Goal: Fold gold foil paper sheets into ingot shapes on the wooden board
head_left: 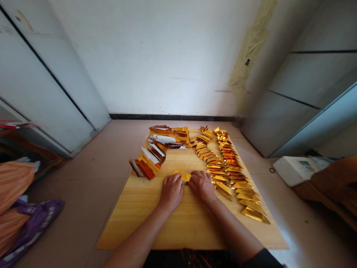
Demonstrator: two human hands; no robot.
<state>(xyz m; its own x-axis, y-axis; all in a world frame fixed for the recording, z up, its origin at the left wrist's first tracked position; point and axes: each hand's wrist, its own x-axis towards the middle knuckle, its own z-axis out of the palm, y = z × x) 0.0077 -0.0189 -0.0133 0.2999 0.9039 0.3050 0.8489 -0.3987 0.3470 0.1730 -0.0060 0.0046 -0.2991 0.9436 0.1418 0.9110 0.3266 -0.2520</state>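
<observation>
Near the middle of the wooden board (139,219), a small piece of gold foil paper (182,174) lies between my two hands. My left hand (171,191) grips its left side with bent fingers. At its right side, my right hand (202,186) pinches the near edge. The fingertips of both hands almost meet, and they hide part of the paper. Just right of my right hand runs a row of folded gold paper pieces (213,163), overlapping one another. A second such row (235,173) lies along the board's right edge.
Bundles of gold and white paper sheets (150,160) lie at the board's far left. Beyond the board stands a white wall (167,67). A purple bag (41,223) is on the floor at left, and a white box (291,171) stands at right.
</observation>
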